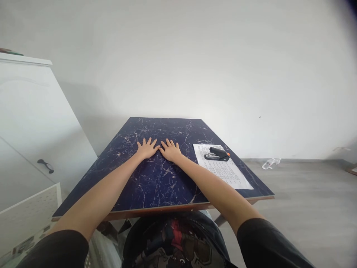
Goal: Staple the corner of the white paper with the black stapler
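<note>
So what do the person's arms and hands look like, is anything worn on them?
Both forearms are bare below black sleeves, the left sleeve and the right sleeve, which are plain with no print showing. The left hand and right hand wear no gloves, and no watch, ring or bracelet shows.

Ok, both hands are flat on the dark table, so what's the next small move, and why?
Probably move the right hand sideways toward the black stapler. It and the left hand lie flat on the table, fingers spread, holding nothing. The stapler rests on the printed sheet on the right hand's side, the closest things to it.
</note>
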Tool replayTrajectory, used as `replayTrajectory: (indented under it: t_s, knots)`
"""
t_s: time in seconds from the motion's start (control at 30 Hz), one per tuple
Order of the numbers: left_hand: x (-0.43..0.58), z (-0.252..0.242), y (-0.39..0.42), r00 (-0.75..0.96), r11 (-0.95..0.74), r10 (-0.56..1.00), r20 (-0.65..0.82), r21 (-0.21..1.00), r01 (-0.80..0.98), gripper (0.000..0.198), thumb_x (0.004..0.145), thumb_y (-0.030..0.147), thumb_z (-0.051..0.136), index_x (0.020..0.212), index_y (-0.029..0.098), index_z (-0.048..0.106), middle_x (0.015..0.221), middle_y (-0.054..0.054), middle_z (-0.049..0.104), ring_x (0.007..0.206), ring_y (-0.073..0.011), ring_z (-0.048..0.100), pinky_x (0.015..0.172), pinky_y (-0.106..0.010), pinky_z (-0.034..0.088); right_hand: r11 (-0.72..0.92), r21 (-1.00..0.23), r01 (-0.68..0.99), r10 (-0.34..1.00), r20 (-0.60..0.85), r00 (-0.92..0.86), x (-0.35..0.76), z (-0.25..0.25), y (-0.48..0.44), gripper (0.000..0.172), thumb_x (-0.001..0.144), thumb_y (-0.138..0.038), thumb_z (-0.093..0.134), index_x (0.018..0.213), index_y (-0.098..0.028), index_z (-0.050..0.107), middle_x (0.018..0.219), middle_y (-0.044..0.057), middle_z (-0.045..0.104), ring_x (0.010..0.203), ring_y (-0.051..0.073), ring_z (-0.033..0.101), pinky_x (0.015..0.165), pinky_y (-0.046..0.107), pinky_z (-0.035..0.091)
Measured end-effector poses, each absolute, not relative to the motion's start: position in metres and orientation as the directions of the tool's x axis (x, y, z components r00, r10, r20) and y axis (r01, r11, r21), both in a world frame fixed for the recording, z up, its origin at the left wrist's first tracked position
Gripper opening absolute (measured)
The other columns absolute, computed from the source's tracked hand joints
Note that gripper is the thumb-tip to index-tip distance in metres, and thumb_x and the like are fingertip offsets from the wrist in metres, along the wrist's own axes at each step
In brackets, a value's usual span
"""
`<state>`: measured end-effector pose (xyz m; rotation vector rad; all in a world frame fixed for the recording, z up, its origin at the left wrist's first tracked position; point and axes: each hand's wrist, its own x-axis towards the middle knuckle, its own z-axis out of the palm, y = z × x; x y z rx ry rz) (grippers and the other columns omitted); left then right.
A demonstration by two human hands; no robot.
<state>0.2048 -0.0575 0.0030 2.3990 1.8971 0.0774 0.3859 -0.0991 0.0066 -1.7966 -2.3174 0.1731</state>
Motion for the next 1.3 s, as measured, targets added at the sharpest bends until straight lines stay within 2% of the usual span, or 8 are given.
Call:
replayTrajectory:
  t_s: [0.13, 0.37, 0.5, 0.6, 0.7, 0.8, 1.0, 1.3]
  knots:
    - [0.204, 0.003, -0.059, 0.235, -0.233, 0.972, -0.006, 0.073, 0.97, 0.081, 0.099, 0.072, 0.012, 0.169, 0.03, 0.018, 0.176, -0.008, 0.011, 0.158, -0.05, 0.009, 0.118, -0.08, 0.011, 0.383, -0.059, 0.922, 0.899, 0.253, -0.357, 0.378, 0.027, -0.137, 0.068, 0.104, -0.037, 0.038, 0.169, -0.027, 0.022, 0.176, 0.005, 0.014, 0.162, 0.035, 0.0, 0.126, 0.063, 0.003]
    - [0.205, 0.01, -0.064, 0.222, -0.223, 0.975, 0.023, 0.127, 0.966, 0.08, 0.1, 0.072, 0.017, 0.168, 0.03, 0.025, 0.175, -0.011, 0.018, 0.158, -0.0496, 0.012, 0.118, -0.078, 0.014, 0.377, -0.166, 0.911, 0.914, 0.227, -0.337, 0.474, 0.082, -0.182, 0.058, 0.099, -0.041, 0.054, 0.155, -0.029, 0.05, 0.158, 0.007, 0.05, 0.147, 0.032, 0.042, 0.122, 0.049, 0.035]
    - [0.232, 0.03, -0.092, 0.249, -0.317, 0.894, 0.372, 0.134, 0.939, 0.065, 0.107, 0.051, 0.023, 0.153, 0.013, 0.049, 0.153, -0.022, 0.053, 0.146, -0.0403, 0.042, 0.118, -0.061, 0.032, 0.186, -0.335, 0.924, 0.967, 0.227, -0.112, 0.595, 0.105, -0.175, 0.052, 0.095, -0.048, 0.065, 0.14, -0.023, 0.066, 0.14, 0.013, 0.066, 0.127, 0.028, 0.062, 0.108, 0.043, 0.049]
    - [0.272, 0.037, -0.145, 0.508, -0.624, 0.684, 0.524, 0.06, 0.779, 0.055, 0.109, 0.043, 0.026, 0.112, 0.013, 0.073, 0.105, -0.017, 0.075, 0.1, -0.0275, 0.07, 0.093, -0.044, 0.053, 0.106, -0.37, 0.923, 0.993, 0.091, -0.077, 0.66, 0.1, -0.175, 0.05, 0.089, -0.043, 0.073, 0.135, -0.023, 0.071, 0.138, 0.015, 0.067, 0.124, 0.026, 0.065, 0.101, 0.039, 0.052]
    - [0.316, 0.024, -0.211, 0.832, -0.91, 0.347, 0.434, -0.06, 0.411, 0.053, 0.106, 0.036, 0.034, 0.07, 0.017, 0.068, 0.061, -0.006, 0.066, 0.051, -0.0164, 0.059, 0.055, -0.03, 0.048, 0.1, -0.381, 0.919, 0.99, -0.052, -0.129, 0.682, 0.081, -0.178, 0.06, 0.081, -0.044, 0.079, 0.137, -0.024, 0.07, 0.134, 0.018, 0.069, 0.117, 0.03, 0.068, 0.094, 0.042, 0.053]
    - [0.344, 0.005, -0.261, 0.918, -0.979, -0.048, 0.394, -0.201, 0.034, 0.041, 0.1, 0.032, 0.049, 0.065, 0.019, 0.065, 0.057, -0.005, 0.065, 0.05, -0.0181, 0.062, 0.046, -0.029, 0.041, 0.11, -0.425, 0.898, 0.978, -0.113, -0.174, 0.675, 0.065, -0.177, 0.058, 0.081, -0.051, 0.075, 0.131, -0.023, 0.073, 0.115, 0.018, 0.076, 0.096, 0.031, 0.072, 0.083, 0.043, 0.053]
    - [0.351, -0.005, -0.287, 0.959, -0.987, -0.025, 0.281, -0.159, 0.021, 0.026, 0.089, 0.029, 0.066, 0.064, 0.02, 0.067, 0.059, -0.005, 0.068, 0.051, -0.0218, 0.066, 0.041, -0.03, 0.041, 0.191, -0.383, 0.904, 0.972, -0.053, -0.228, 0.628, 0.057, -0.159, 0.048, 0.084, -0.057, 0.067, 0.114, -0.021, 0.076, 0.096, 0.014, 0.077, 0.081, 0.028, 0.071, 0.076, 0.04, 0.054]
    - [0.354, -0.014, -0.289, 0.963, -0.962, -0.152, 0.223, -0.258, -0.092, 0.017, 0.081, 0.013, 0.075, 0.066, 0.02, 0.07, 0.064, -0.006, 0.069, 0.059, -0.021, 0.067, 0.048, -0.031, 0.045, 0.453, -0.354, 0.818, 0.888, 0.09, -0.452, 0.441, 0.05, -0.108, 0.034, 0.09, -0.047, 0.069, 0.109, -0.02, 0.076, 0.105, 0.008, 0.079, 0.09, 0.024, 0.072, 0.079, 0.032, 0.052]
